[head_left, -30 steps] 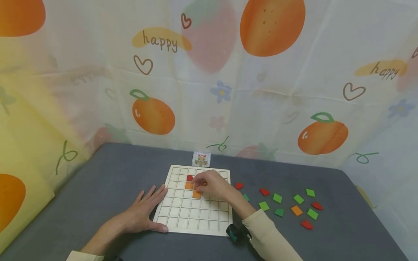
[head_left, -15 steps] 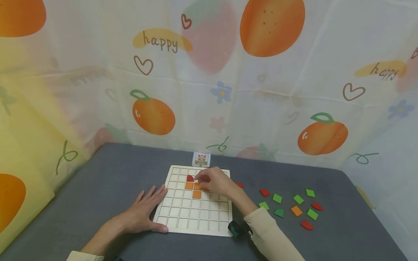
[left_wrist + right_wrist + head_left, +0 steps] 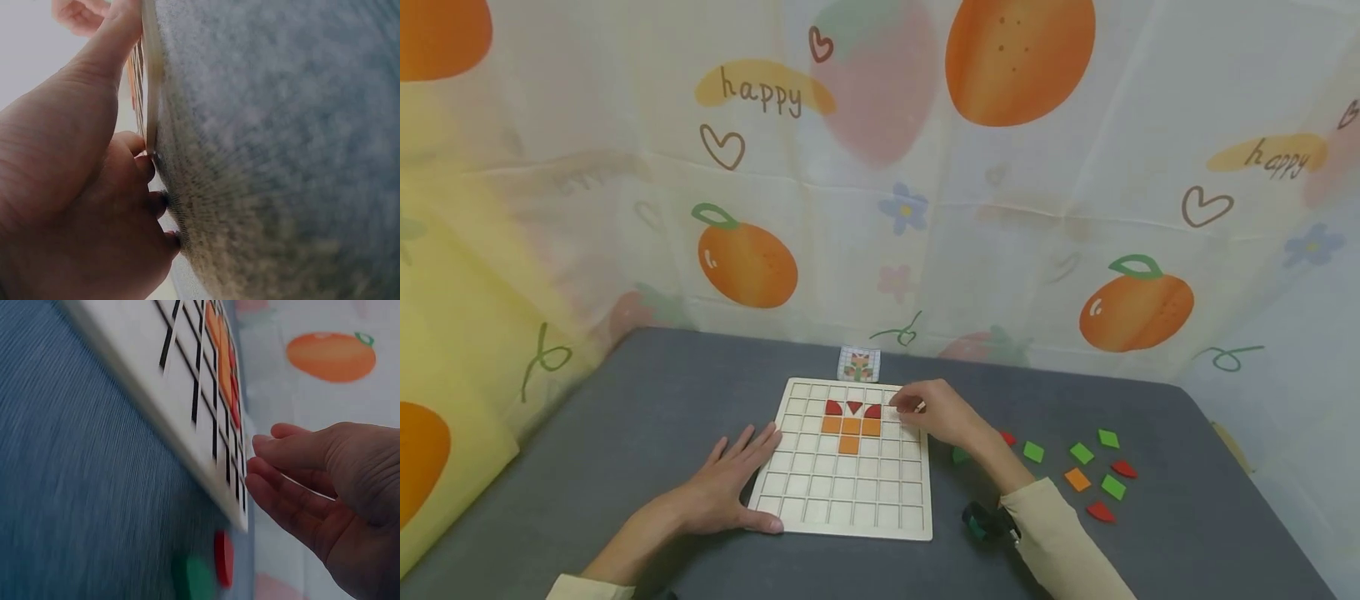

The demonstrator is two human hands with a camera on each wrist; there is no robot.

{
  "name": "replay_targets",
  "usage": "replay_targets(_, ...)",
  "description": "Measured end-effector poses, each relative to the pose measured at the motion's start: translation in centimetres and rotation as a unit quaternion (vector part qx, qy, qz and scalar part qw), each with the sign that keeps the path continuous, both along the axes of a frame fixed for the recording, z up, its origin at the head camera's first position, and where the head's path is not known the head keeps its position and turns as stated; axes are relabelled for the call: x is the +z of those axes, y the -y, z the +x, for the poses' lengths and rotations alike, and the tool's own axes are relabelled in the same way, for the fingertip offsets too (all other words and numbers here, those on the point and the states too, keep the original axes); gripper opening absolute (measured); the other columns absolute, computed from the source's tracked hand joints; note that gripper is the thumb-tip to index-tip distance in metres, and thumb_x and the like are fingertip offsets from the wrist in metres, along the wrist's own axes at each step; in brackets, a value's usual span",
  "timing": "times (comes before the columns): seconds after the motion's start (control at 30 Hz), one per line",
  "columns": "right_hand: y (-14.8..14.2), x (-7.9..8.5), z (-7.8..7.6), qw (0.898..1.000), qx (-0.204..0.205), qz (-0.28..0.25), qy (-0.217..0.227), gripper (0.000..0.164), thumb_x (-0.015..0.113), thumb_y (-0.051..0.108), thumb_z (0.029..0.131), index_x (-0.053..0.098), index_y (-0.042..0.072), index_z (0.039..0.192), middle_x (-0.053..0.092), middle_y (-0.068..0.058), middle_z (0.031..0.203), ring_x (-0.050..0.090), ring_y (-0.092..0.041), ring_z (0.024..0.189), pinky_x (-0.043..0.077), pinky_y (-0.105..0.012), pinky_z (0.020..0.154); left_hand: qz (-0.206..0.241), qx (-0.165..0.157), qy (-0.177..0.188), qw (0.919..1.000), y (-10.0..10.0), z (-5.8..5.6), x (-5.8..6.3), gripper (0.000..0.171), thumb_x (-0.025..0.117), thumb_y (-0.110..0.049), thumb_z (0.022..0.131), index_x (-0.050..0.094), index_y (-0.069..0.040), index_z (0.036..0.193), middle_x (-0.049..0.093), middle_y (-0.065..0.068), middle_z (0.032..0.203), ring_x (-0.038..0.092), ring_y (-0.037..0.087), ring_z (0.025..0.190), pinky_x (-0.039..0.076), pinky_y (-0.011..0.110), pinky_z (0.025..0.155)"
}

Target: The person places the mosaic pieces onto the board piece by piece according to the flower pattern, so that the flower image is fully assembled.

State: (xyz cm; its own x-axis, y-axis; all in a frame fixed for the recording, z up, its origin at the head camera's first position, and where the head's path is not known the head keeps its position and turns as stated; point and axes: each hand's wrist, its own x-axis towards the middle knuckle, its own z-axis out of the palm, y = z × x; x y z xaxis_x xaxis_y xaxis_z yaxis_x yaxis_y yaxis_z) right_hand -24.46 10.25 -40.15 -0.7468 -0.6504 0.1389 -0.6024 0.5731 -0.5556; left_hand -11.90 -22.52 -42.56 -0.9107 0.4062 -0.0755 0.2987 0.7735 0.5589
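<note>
On the grey table point(image 3: 625, 433) lies a pale gridded board point(image 3: 865, 508), its left side touched by the left hand point(image 3: 726, 492) with thumb and fingers spread, while the right hand point(image 3: 943, 408), fingers loosely bent, hangs over its far right part. Just beyond the board lies a patterned card point(image 3: 859, 366); within the grid, four orange tiles point(image 3: 850, 427) form a T, three red pieces point(image 3: 853, 407) along its far side, and loose coloured pieces point(image 3: 1082, 453) lie to the right.

Board point(image 3: 850, 507) smooth, wood-like; tbl surface point(image 3: 700, 375) matt, clothlike, sl. rough
</note>
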Motion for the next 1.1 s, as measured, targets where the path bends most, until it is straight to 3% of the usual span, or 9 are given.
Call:
replay_targets(0.23,-3.3,0.1,-0.6,0.999,-0.038,0.019,0.003,0.022,0.071,0.004,0.089,0.072,0.004,0.111,0.071,-0.005,0.099,0.067,-0.019,0.09,0.055,-0.032,0.076,0.005,-0.003,-0.012,0.9999,0.0,-0.2,-0.3,0.12,0.079,-0.062,0.068,0.024,0.001,0.154,0.017,0.021,0.161,0.007,0.05,0.145,0.0,0.069,0.109)
replay_targets(0.5,-6.0,-0.2,-0.9,0.998,-0.049,0.04,0.003,0.026,0.076,0.008,0.085,0.072,0.003,0.11,0.072,-0.007,0.1,0.068,-0.022,0.091,0.055,-0.035,0.078,0.003,0.0,-0.002,1.0,-0.2,-0.4,-0.3,0.118,0.08,-0.06,0.069,0.024,0.0,0.154,0.017,0.022,0.16,0.007,0.051,0.145,0.0,0.069,0.109)
replay_targets(0.73,-6.5,-0.8,-0.7,0.999,-0.042,0.018,0.024,0.03,0.08,0.011,0.081,0.072,0.001,0.109,0.073,-0.006,0.094,0.068,-0.018,0.084,0.055,-0.029,0.074,-0.007,0.005,0.009,0.9999,-0.2,-0.3,-0.1,0.119,0.079,-0.062,0.068,0.023,-0.001,0.154,0.016,0.02,0.161,0.006,0.049,0.145,0.0,0.069,0.109)
replay_targets(1.1,-6.3,-1.1,-0.5,0.998,-0.057,0.0,0.007,0.027,0.078,-0.001,0.08,0.073,0.003,0.106,0.068,-0.002,0.088,0.063,-0.014,0.078,0.054,-0.029,0.07,-0.005,0.014,-0.001,0.9999,0.2,-0.8,-1.4,0.121,0.077,-0.067,0.066,0.025,-0.004,0.155,0.018,0.018,0.161,0.006,0.046,0.147,-0.001,0.066,0.111)
